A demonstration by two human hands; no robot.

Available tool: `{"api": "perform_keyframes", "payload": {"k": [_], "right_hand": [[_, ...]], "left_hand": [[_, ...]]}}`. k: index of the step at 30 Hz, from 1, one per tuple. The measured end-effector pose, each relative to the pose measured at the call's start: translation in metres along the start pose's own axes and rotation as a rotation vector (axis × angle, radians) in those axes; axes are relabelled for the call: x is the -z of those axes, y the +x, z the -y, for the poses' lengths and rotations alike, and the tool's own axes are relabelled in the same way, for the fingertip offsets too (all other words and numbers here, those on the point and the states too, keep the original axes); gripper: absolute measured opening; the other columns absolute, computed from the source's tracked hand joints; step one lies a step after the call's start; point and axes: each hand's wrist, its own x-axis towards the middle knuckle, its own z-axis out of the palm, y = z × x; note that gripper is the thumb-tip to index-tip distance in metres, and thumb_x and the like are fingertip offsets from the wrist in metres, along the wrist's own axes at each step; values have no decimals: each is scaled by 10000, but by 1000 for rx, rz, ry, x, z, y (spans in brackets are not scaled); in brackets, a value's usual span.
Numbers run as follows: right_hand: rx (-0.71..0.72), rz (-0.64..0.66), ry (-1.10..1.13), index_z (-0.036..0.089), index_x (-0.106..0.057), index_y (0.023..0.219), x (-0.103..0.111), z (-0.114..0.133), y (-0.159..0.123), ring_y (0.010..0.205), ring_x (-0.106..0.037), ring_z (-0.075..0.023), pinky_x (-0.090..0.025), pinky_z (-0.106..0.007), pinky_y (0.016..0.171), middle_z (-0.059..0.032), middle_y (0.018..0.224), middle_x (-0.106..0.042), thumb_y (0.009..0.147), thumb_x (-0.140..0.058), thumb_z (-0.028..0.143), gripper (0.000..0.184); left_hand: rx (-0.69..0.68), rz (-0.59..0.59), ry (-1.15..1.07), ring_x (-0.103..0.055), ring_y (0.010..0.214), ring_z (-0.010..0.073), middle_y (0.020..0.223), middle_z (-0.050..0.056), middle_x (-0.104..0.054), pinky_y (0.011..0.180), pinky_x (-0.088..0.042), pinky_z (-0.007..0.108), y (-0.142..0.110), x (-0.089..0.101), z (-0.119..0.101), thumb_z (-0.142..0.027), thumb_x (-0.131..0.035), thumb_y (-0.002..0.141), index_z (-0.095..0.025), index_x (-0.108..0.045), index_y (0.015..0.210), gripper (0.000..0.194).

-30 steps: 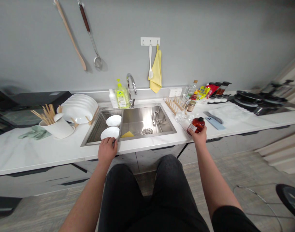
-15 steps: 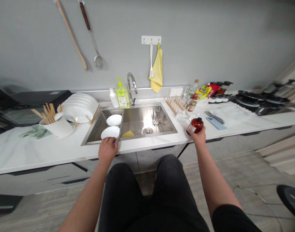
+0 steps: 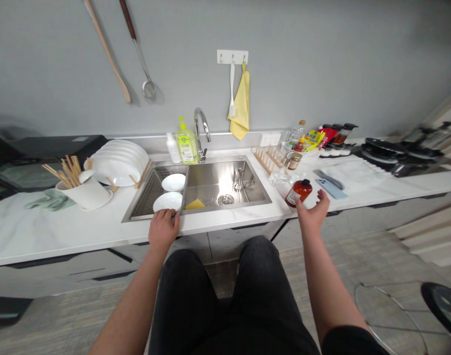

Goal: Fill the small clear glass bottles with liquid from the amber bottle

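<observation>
An amber bottle (image 3: 298, 192) with a black cap and a pale label stands on the counter at the right of the sink. My right hand (image 3: 312, 213) is open just beside it, thumb close to the label and fingers spread away from the bottle. At the sink's front edge my left hand (image 3: 163, 227) rests with its fingers curled; a small dark bit shows at the fingertips, too small to name. Right behind that hand, a white bowl (image 3: 168, 201) lies in the left part of the sink, with a second white bowl (image 3: 174, 182) further back.
The steel sink (image 3: 265, 201) holds a yellow sponge (image 3: 194, 204) by its divider. A faucet (image 3: 200, 133) and green soap bottle (image 3: 187, 145) stand behind. White plates (image 3: 118, 172) and a chopstick holder (image 3: 94, 195) are left; a phone (image 3: 331, 189) and knife (image 3: 327, 178) lie right.
My right hand has let go of the amber bottle and opened, shifting slightly right. The bottle remains on the counter. My left hand stays at the sink edge.
</observation>
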Motion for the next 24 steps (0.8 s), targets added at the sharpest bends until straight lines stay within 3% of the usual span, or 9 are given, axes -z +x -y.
{"api": "perform_keyframes", "payload": {"k": [11, 14, 16, 18, 21, 24], "right_hand": [[214, 66, -7, 188, -673, 1446, 8, 29, 39, 1379, -655, -411, -573, -588, 1126, -195, 1432, -713, 919, -751, 545, 641], [193, 100, 13, 195, -761, 1320, 7, 27, 73, 1303, -696, -373, -575, -540, 1093, -177, 1355, -771, 1017, -680, 532, 461], [100, 182, -25, 176, -799, 1264, 3, 20, 106, 1188, -736, -325, -576, -478, 1037, -185, 1312, -805, 1088, -593, 493, 417], [-19, 323, -191, 172, -805, 1340, -1, 10, 143, 1148, -737, -277, -543, -435, 1036, -200, 1352, -818, 1134, -564, 441, 416], [-84, 468, -289, 147, -830, 1341, -9, -5, 190, 1044, -735, -263, -503, -441, 999, -234, 1300, -843, 1026, -775, 283, 347], [-115, 583, -336, 96, -808, 1348, -19, -17, 214, 1056, -736, -265, -490, -442, 993, -275, 1338, -822, 894, -920, 211, 481]], "left_hand": [[28, 15, -65, -689, 1159, 424, 1164, 211, -799, 1104, -537, 599, 0, 0, 1, -375, -527, 1124, -177, -795, 1197, 341], [23, 18, -57, -685, 1154, 422, 1159, 210, -798, 1100, -539, 593, -1, 0, 1, -370, -530, 1122, -173, -793, 1191, 336], [18, 17, -52, -685, 1147, 420, 1152, 212, -798, 1098, -540, 590, -2, 0, 2, -375, -527, 1127, -166, -792, 1187, 343], [15, 13, -51, -689, 1142, 416, 1153, 210, -799, 1097, -540, 590, -2, -1, 2, -379, -525, 1132, -171, -793, 1181, 343], [8, 7, -46, -694, 1127, 409, 1154, 205, -802, 1086, -542, 586, -1, -1, 2, -374, -527, 1133, -180, -790, 1171, 329], [-1, -4, -35, -694, 1119, 403, 1146, 201, -801, 1084, -545, 571, -1, -2, 2, -369, -527, 1138, -177, -784, 1167, 323]]}}
